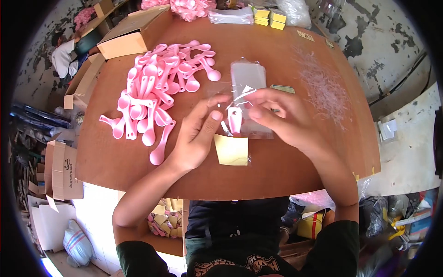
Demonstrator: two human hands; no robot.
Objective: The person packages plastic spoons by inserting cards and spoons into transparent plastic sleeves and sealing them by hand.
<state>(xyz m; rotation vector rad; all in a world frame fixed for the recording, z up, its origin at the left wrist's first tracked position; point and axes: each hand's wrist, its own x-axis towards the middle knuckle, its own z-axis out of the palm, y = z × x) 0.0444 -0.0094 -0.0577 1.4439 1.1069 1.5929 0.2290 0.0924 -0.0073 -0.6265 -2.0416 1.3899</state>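
Note:
Both hands hold a clear plastic bag over the middle of the brown table. Inside the bag sits a pink spoon, with a yellow card at its lower end. My left hand pinches the bag's upper left side. At the upper right, my right hand has thumb and fingers closed on the bag's edge, beside a thin white strip. Behind them lies a stack of clear bags. A large heap of pink spoons lies to the left.
Thin clear strips are scattered at right. An open cardboard box, packed bags and yellow card stacks stand along the back. Below the table edge, a box holds carded pieces. Another person is at far left.

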